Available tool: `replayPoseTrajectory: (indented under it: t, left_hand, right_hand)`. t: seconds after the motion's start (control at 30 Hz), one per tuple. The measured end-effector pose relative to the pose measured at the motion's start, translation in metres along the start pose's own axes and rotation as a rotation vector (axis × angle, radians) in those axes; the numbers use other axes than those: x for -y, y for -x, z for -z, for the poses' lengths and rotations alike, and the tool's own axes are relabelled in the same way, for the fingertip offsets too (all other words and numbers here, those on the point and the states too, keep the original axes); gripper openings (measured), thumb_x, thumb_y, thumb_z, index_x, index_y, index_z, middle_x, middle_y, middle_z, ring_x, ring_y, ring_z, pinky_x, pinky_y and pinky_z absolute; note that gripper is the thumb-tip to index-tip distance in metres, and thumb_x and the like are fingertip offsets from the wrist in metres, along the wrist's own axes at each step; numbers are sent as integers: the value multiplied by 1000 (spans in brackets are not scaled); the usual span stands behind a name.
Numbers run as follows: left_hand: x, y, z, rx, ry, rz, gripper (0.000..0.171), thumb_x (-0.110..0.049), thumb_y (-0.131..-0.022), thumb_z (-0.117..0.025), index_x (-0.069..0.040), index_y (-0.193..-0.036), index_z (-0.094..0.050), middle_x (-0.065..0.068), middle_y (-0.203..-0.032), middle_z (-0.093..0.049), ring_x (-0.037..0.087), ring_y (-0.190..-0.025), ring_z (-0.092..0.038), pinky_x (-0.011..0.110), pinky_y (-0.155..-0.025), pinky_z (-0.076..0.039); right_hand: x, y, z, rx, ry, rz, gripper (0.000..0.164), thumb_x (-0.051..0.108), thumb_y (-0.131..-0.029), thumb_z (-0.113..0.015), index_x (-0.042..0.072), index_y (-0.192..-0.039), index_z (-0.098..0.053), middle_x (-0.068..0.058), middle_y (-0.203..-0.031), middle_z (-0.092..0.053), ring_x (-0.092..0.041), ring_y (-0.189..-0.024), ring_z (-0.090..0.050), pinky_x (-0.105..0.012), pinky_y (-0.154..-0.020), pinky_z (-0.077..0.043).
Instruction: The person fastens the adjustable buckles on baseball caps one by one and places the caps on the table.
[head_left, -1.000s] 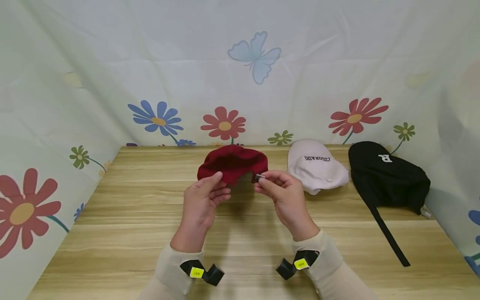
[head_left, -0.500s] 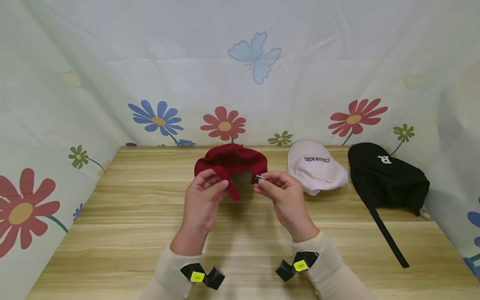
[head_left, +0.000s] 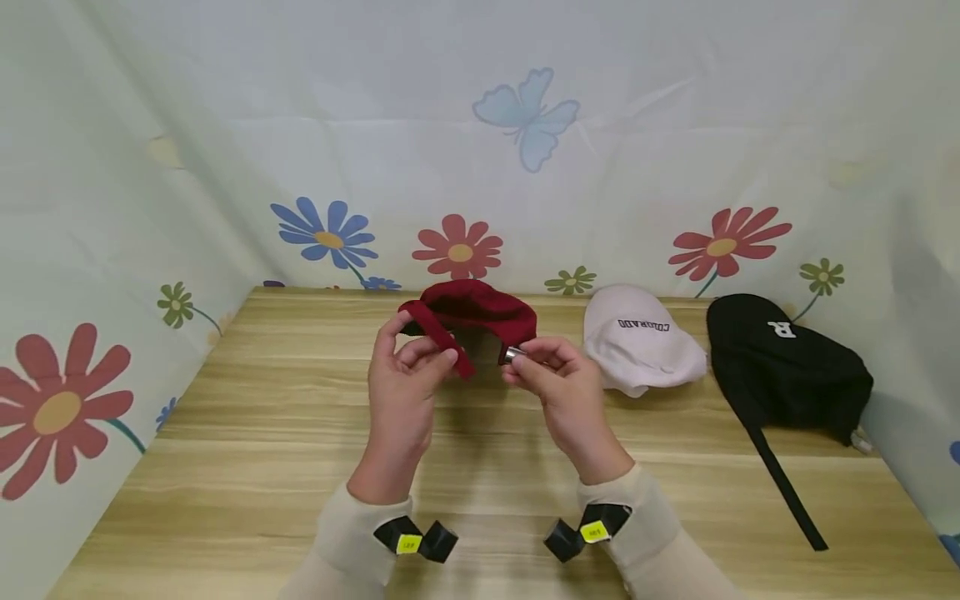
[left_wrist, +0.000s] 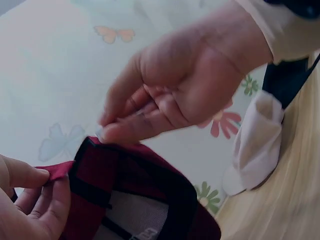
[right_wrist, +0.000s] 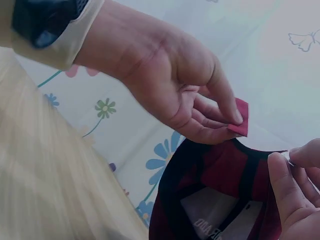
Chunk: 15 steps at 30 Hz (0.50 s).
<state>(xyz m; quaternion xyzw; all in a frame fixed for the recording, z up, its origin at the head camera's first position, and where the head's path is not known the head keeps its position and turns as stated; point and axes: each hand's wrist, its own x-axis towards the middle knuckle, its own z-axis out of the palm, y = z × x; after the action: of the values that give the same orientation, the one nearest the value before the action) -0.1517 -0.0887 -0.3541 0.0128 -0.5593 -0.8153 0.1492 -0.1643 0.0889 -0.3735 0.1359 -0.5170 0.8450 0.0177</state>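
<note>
A dark red cap (head_left: 480, 302) is held above the table between both hands, its underside and black inner band showing in the wrist views. The left hand (head_left: 401, 392) pinches the cap's loose red strap (head_left: 435, 333) between thumb and fingers, and the strap's free end sticks out past the thumb. In the right wrist view that strap end (right_wrist: 242, 114) shows above the thumb tip. The right hand (head_left: 566, 387) pinches a small silver metal buckle (head_left: 513, 353) at the opposite side of the cap's back opening. Strap end and buckle are apart.
To the right lie a pale pink cap (head_left: 637, 346) lettered COLORADO and a black cap (head_left: 795, 367) with a white R. The black cap's long strap (head_left: 787, 492) stretches toward the front. A flowered cloth (head_left: 360, 142) hangs behind the wooden table (head_left: 247, 467).
The left hand has brought the red strap into sight and raised its forefinger along it. The right hand keeps its pinch on the buckle, which has turned slightly. The head view has shifted a little.
</note>
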Motion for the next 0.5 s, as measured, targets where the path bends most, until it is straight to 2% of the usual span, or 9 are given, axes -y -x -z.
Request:
replayPoseTrajectory:
  t: [0.1, 0.2, 0.33, 0.5]
  left_hand:
    - [0, -6, -2, -14, -27, -40, 62, 8, -83, -69, -19, -134, -46, 1, -91, -71, 17, -82, -69, 29, -77, -59]
    - [1, -11, -4, -20, -11, -69, 65, 8, -82, -70, -20, -135, -44, 2, -90, -71, 17, -80, -69, 30, -78, -60]
    - [4, -16, -8, -36, 33, -85, 69, 9, -81, -71, -20, -136, -42, 2, -89, -69, 14, -78, -69, 29, -79, -59]
    - [8, -18, -12, -54, 29, -106, 73, 8, -80, -72, -22, -139, -41, 0, -86, -67, 14, -76, -68, 28, -80, -59]
  right_hand:
    - [3, -6, -4, -1, 3, 1, 15, -6, -87, -65, 5, -97, -64, -6, -87, -70, -16, -76, -72, -31, -74, -60]
    - [4, -13, -6, 8, 2, -5, 14, -4, -87, -66, 5, -98, -66, -6, -88, -70, -16, -76, -71, -30, -75, -60]
    - [4, -18, -8, -1, -25, -1, 15, -7, -87, -64, 5, -96, -68, -6, -86, -71, -15, -74, -71, -30, -73, -60]
    - [3, -21, -8, -11, -39, 1, 17, -9, -87, -63, 5, -95, -69, -6, -85, -71, -15, -73, -71, -30, -72, -60]
